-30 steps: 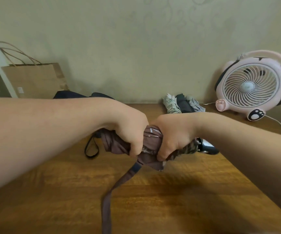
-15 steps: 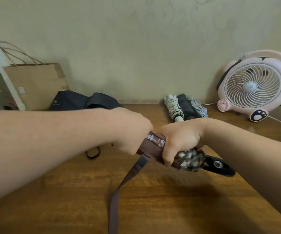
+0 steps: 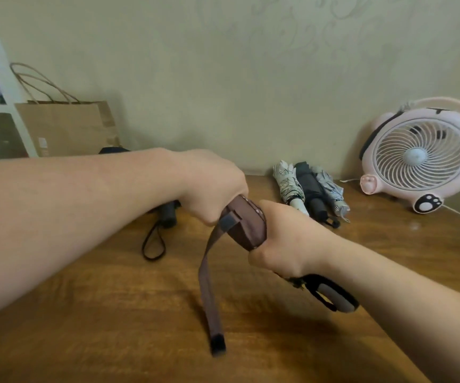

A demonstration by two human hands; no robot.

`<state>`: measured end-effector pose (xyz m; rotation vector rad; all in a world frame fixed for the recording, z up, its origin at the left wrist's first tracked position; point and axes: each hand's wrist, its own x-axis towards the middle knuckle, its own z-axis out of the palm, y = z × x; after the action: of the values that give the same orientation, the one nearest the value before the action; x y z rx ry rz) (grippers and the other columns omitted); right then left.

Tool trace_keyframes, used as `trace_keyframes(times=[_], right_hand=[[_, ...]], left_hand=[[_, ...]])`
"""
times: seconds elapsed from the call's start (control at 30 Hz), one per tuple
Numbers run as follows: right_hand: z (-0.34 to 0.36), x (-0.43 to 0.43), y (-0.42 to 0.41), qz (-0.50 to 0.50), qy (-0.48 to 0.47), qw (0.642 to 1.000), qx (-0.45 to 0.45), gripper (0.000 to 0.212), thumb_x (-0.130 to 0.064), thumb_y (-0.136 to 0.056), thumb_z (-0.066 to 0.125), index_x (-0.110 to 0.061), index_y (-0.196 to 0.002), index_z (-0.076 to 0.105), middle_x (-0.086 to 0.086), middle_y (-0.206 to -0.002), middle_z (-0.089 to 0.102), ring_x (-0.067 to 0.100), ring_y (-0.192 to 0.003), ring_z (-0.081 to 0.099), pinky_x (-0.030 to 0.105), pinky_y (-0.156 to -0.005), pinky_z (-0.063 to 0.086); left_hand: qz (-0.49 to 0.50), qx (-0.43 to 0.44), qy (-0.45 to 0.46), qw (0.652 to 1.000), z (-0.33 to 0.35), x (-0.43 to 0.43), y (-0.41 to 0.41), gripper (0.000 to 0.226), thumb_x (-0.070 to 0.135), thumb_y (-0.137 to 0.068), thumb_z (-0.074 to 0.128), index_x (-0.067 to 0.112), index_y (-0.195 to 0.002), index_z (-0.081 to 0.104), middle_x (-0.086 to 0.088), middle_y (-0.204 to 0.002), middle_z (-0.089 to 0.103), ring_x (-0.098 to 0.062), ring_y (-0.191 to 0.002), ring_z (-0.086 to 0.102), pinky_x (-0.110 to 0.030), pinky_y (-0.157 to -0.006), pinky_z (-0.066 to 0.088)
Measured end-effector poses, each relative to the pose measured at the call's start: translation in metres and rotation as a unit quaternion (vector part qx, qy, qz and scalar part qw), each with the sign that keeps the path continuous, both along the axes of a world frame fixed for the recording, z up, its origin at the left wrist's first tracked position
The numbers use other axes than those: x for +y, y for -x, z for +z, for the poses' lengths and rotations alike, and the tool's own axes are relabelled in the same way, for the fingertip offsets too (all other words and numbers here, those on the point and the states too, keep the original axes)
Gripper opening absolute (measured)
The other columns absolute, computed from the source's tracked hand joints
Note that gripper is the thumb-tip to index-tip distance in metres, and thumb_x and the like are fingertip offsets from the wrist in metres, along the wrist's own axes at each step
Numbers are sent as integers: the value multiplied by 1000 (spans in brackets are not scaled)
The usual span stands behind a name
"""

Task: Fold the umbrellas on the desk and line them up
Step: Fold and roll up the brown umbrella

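Two hands are gripping the brown umbrella (image 3: 246, 222) above the desk (image 3: 112, 313): left hand (image 3: 212, 189) wrapping the canopy's far end, right hand (image 3: 286, 241) wrapping it beside the handle (image 3: 333, 297). Strap (image 3: 209, 286) is hanging loose, tip near the wood. Open desk is lying in front and left; its right edge is running under the right forearm. Versus 0.5 s ago, handle is pointing more toward camera, plaid fabric now hidden. Three folded umbrellas (image 3: 309, 192) are lying side by side by the back wall (image 3: 223, 78), pink fan (image 3: 419, 158) right of them, black umbrella (image 3: 168, 214) and paper bag (image 3: 68, 128) left.
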<state>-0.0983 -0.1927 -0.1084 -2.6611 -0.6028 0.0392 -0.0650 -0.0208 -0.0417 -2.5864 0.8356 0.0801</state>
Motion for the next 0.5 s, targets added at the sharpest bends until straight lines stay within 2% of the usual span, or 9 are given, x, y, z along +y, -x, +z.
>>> trace_keyframes(times=[0.07, 0.1, 0.17, 0.2, 0.27, 0.3, 0.33, 0.4, 0.5], right_hand=[[-5, -5, -11, -26, -99, 995, 12, 28, -19, -72, 75, -17, -87, 52, -4, -72, 60, 15, -59, 57, 27, -52, 47], [-7, -7, -16, -41, -157, 986, 22, 28, -15, -72, 75, -15, -81, 49, -3, -66, 54, 15, -54, 51, 27, -50, 43], [-10, -8, -23, -64, -244, 967, 31, 31, -10, -71, 73, -16, -76, 43, -2, -61, 45, 13, -49, 42, 27, -48, 38], [-12, -7, -25, -74, -265, 961, 23, 31, -11, -71, 73, -16, -77, 44, -2, -62, 45, 12, -50, 42, 26, -49, 39], [-14, -3, -27, -87, -293, 952, -6, 27, -16, -72, 75, -13, -85, 51, 0, -69, 55, 16, -58, 52, 29, -56, 46], [-13, 0, -27, -90, -316, 944, -21, 27, -19, -73, 76, -15, -90, 55, 0, -75, 61, 16, -65, 57, 29, -61, 50], [-11, 4, -28, -90, -343, 934, -41, 27, -20, -74, 76, -20, -93, 57, -2, -80, 64, 12, -70, 60, 25, -63, 52], [-4, 13, -28, -71, -389, 914, -87, 30, -18, -75, 77, -28, -96, 57, -8, -84, 66, 2, -77, 62, 12, -61, 47], [-1, 25, -32, -17, -437, 891, -117, 31, -10, -74, 74, -28, -94, 59, -11, -84, 69, 3, -76, 65, 12, -63, 47]], left_hand=[[-59, -126, 35, 990, 8, 1, -4, 15, 34, -79, 63, 33, -93, 62, 10, -88, 63, -18, -89, 62, -33, -71, 47], [-62, -176, 58, 981, 10, 4, -8, 32, 36, -78, 61, 37, -110, 62, 10, -105, 63, -20, -106, 59, -37, -86, 46], [-28, -182, 237, 954, 19, 15, -15, 72, 31, -79, 68, 39, -145, 43, 4, -138, 50, -22, -131, 45, -40, -110, 36], [9, -130, 376, 918, 20, 20, -16, 85, 22, -80, 75, 37, -153, 33, 3, -143, 47, -20, -134, 45, -37, -113, 35], [54, 35, 644, 762, 20, 28, -15, 90, 6, -82, 81, 29, -155, 33, 3, -135, 59, -15, -126, 59, -34, -112, 43], [54, 114, 718, 684, 17, 32, -15, 85, 3, -82, 82, 25, -153, 39, 1, -127, 67, -17, -121, 64, -37, -110, 47], [45, 167, 757, 630, 13, 35, -17, 81, 5, -80, 83, 21, -149, 45, 0, -122, 72, -20, -120, 67, -41, -109, 49], [6, 234, 789, 569, 6, 25, -14, 75, 13, -77, 82, 19, -145, 51, -6, -125, 73, -25, -122, 66, -44, -108, 50], [-44, 280, 829, 481, 5, 0, -8, 62, 12, -79, 74, 14, -138, 55, -17, -128, 69, -31, -118, 68, -44, -100, 56]])
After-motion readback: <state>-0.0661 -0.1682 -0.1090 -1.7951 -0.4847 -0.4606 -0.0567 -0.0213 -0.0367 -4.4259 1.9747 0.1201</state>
